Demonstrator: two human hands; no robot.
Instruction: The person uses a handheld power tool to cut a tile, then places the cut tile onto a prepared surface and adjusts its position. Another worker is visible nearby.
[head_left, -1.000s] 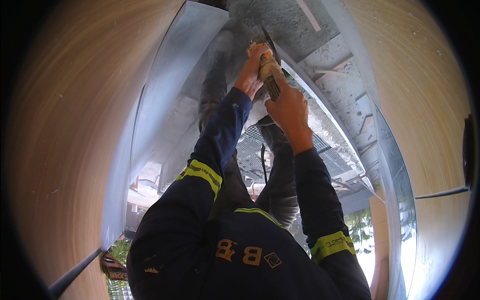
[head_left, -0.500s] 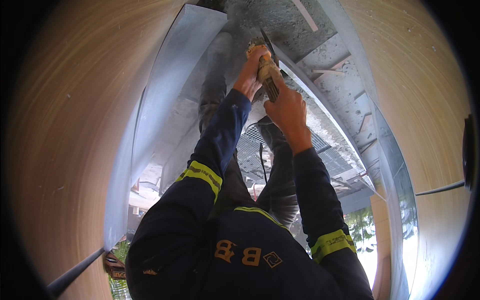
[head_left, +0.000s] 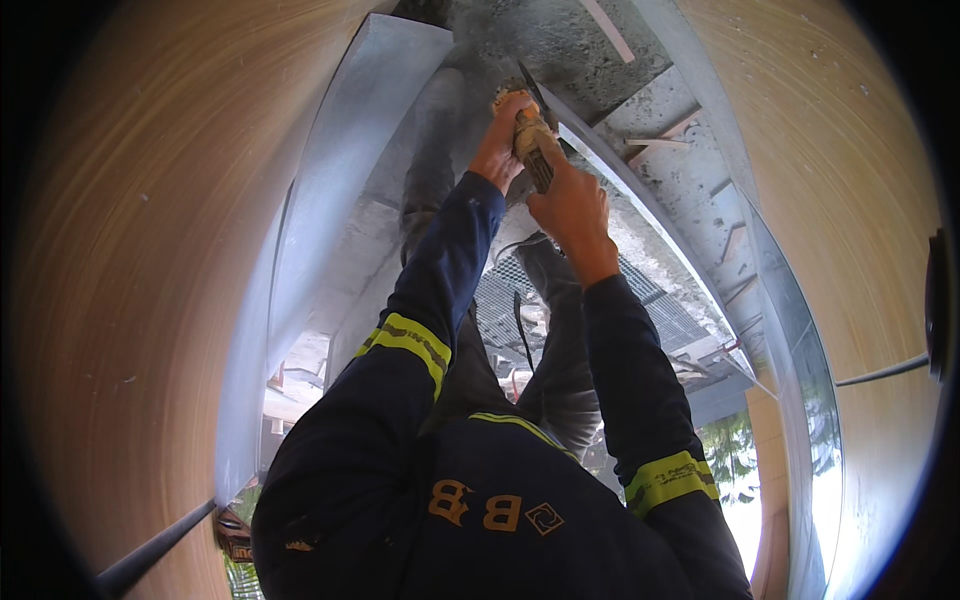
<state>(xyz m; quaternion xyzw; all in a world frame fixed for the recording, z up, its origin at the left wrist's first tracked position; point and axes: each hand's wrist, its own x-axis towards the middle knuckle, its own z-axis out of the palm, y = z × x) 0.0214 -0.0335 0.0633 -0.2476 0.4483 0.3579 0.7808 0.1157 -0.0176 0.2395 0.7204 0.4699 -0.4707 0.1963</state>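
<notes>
Both hands are closed round a dusty angle grinder (head_left: pixel 533 140) with orange near its head. Its thin dark disc (head_left: pixel 531 84) shows almost edge-on at the far end, beside the near end of a pale-edged slab (head_left: pixel 640 190). My left hand (head_left: pixel 503 145) wraps the orange front part. Farther back, my right hand (head_left: pixel 578 212) grips the body. Greyish dust hangs about the head, and I cannot tell whether the disc touches the slab.
A tall grey panel (head_left: pixel 355 130) stands to the left. Rough concrete (head_left: pixel 570 40) with loose strips (head_left: pixel 608 28) lies at the top. My legs (head_left: pixel 560 340) straddle a grid-like mat (head_left: pixel 660 310), with a black cord (head_left: pixel 522 328) between them. Wood-grained surfaces (head_left: pixel 130 250) curve along both sides.
The grinder and both hands stay nearly where they were. My right hand and forearm have shifted very slightly, and the view has tilted a little.
</notes>
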